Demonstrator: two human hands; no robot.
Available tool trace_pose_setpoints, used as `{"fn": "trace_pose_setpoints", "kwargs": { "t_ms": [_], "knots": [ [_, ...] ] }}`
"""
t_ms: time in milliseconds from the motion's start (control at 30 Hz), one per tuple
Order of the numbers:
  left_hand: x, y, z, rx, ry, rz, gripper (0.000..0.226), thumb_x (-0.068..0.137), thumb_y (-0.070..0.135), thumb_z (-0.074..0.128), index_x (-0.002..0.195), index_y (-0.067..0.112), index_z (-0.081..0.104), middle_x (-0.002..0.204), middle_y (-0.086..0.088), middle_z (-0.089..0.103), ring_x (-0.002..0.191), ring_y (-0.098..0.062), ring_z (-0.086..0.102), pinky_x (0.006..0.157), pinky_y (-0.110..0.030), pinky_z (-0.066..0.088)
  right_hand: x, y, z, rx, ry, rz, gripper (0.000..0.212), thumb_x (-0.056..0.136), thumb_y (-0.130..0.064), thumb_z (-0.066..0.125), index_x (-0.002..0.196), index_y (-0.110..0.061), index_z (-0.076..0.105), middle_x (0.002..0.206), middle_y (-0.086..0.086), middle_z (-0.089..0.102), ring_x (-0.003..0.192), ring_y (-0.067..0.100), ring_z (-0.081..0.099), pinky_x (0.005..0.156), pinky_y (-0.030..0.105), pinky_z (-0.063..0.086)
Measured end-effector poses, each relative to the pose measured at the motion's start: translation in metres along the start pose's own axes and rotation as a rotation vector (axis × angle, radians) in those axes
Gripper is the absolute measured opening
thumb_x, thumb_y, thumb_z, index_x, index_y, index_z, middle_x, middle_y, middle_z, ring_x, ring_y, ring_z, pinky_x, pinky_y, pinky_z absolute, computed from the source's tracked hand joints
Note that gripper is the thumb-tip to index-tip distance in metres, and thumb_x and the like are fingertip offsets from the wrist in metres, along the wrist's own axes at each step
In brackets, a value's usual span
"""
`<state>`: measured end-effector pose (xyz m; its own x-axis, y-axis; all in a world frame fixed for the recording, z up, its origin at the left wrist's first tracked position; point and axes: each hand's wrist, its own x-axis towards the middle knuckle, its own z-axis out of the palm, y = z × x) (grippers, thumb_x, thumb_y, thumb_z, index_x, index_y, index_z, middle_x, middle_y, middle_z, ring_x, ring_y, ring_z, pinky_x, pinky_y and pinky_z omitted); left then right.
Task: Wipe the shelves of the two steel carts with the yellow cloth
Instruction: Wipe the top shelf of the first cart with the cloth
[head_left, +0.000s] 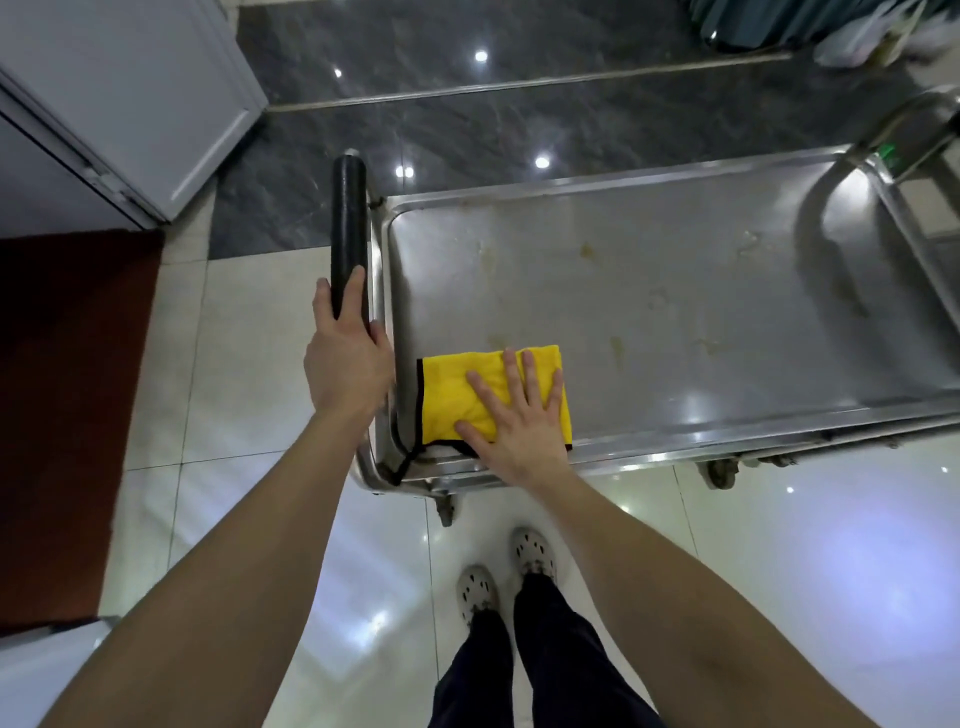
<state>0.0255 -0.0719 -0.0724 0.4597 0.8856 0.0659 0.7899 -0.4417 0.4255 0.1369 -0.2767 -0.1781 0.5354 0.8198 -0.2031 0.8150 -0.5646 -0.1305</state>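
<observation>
I see one steel cart (675, 447) plainly, running from the middle of the frame to the right edge; its top shelf (649, 291) is a shallow tray with a raised rim, marked with several yellowish stains (587, 250); whether the steel at the far right edge belongs to a second cart I cannot tell.

My two hands are apart, each on its own job; my left hand (345, 358), left of centre, is wrapped round the near end of the one black handle (349, 223) that stands at the cart's left end; my right hand (519, 415) lies flat with its fingers spread and straight, palm down on the one yellow cloth (452, 389).

The cloth sits in the shelf's lower left corner, just below the centre of the frame; it has a black edging, and one corner hangs over the rim at lower left.

Under the cart's near side I count two casters (447, 506); at the bottom centre are my two pale shoes (477, 592) on pale tiles (249, 364); one dark red mat (72, 415) lies along the left edge; one white cabinet (130, 93) fills the upper left; a dark stone floor (519, 104) crosses the top.
</observation>
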Motion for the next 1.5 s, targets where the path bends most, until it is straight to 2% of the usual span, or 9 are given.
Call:
{"fn": "trace_pose_setpoints", "kwargs": {
  "t_ms": [233,533,633,833,1000,1133,1267,1400,1500],
  "knots": [
    [0.021,0.007,0.006,0.063,-0.018,0.041,0.067,0.109,0.029,0.052,0.167,0.040,0.021,0.156,-0.016,0.042,0.091,-0.040,0.068,0.086,-0.052,0.059,-0.015,0.079,-0.014,0.031,0.004,0.126,0.079,0.099,-0.086,0.025,0.168,-0.052,0.006,0.179,0.006,-0.016,0.163,0.031,-0.023,0.127,0.069,-0.005],
    [0.027,0.011,0.009,0.076,-0.018,0.044,0.067,0.109,0.026,0.052,0.167,0.039,0.021,0.153,-0.016,0.043,0.087,-0.036,0.065,0.084,-0.053,0.059,0.066,0.122,-0.043,0.062,-0.026,0.211,0.082,0.098,-0.085,0.032,0.167,-0.055,-0.002,0.178,0.014,-0.019,0.162,0.038,-0.024,0.123,0.076,-0.005],
    [0.029,0.012,0.011,0.091,0.004,0.048,0.068,0.108,0.023,0.053,0.167,0.037,0.023,0.152,-0.016,0.044,0.081,-0.032,0.059,0.080,-0.052,0.059,0.121,0.094,-0.049,0.045,-0.018,0.128,0.083,0.096,-0.088,0.030,0.167,-0.055,0.003,0.178,0.021,-0.013,0.162,0.045,-0.021,0.119,0.081,-0.002],
    [0.038,0.019,0.009,0.119,-0.007,0.008,0.070,0.105,0.021,0.054,0.168,0.037,0.026,0.154,-0.015,0.044,0.089,-0.047,0.065,0.079,-0.056,0.056,0.128,-0.003,-0.021,0.016,0.051,-0.150,0.085,0.095,-0.090,0.024,0.169,-0.050,0.016,0.177,0.025,-0.007,0.162,0.048,-0.014,0.119,0.081,-0.003],
    [0.039,0.022,0.003,0.100,-0.030,0.010,0.071,0.106,0.021,0.055,0.168,0.039,0.024,0.154,-0.016,0.043,0.090,-0.047,0.066,0.081,-0.057,0.057,0.101,0.044,-0.022,0.017,0.090,-0.278,0.080,0.096,-0.088,0.035,0.166,-0.049,0.029,0.180,0.013,0.004,0.166,0.037,-0.005,0.123,0.075,0.005],
    [0.041,0.021,0.002,0.080,-0.051,0.012,0.071,0.108,0.025,0.056,0.167,0.042,0.020,0.156,-0.015,0.042,0.099,-0.044,0.069,0.090,-0.057,0.062,0.095,0.128,-0.039,0.007,0.061,-0.081,0.081,0.095,-0.089,0.036,0.166,-0.052,0.025,0.181,0.006,0.001,0.166,0.032,-0.008,0.126,0.071,-0.001],
    [0.042,0.022,0.002,0.068,-0.047,0.016,0.071,0.108,0.024,0.057,0.167,0.041,0.021,0.156,-0.014,0.042,0.097,-0.043,0.069,0.088,-0.056,0.062,0.145,0.188,-0.070,0.067,-0.027,0.176,0.084,0.094,-0.089,0.036,0.167,-0.054,0.015,0.181,0.006,-0.009,0.165,0.030,-0.016,0.126,0.070,-0.006],
    [0.041,0.022,0.004,0.065,-0.022,0.032,0.071,0.107,0.022,0.057,0.168,0.038,0.024,0.156,-0.014,0.043,0.094,-0.040,0.069,0.085,-0.053,0.062,0.224,0.191,-0.087,0.107,-0.010,0.323,0.089,0.090,-0.094,0.025,0.167,-0.053,0.010,0.180,0.015,-0.009,0.164,0.040,-0.017,0.121,0.078,-0.009],
    [0.044,0.019,0.008,0.070,-0.014,0.025,0.070,0.108,0.023,0.056,0.168,0.038,0.024,0.156,-0.013,0.042,0.088,-0.036,0.068,0.080,-0.050,0.065,0.292,0.155,-0.090,0.114,0.000,0.267,0.093,0.086,-0.098,0.019,0.167,-0.054,0.009,0.178,0.019,-0.011,0.163,0.045,-0.017,0.118,0.081,-0.011]
  ]
}}
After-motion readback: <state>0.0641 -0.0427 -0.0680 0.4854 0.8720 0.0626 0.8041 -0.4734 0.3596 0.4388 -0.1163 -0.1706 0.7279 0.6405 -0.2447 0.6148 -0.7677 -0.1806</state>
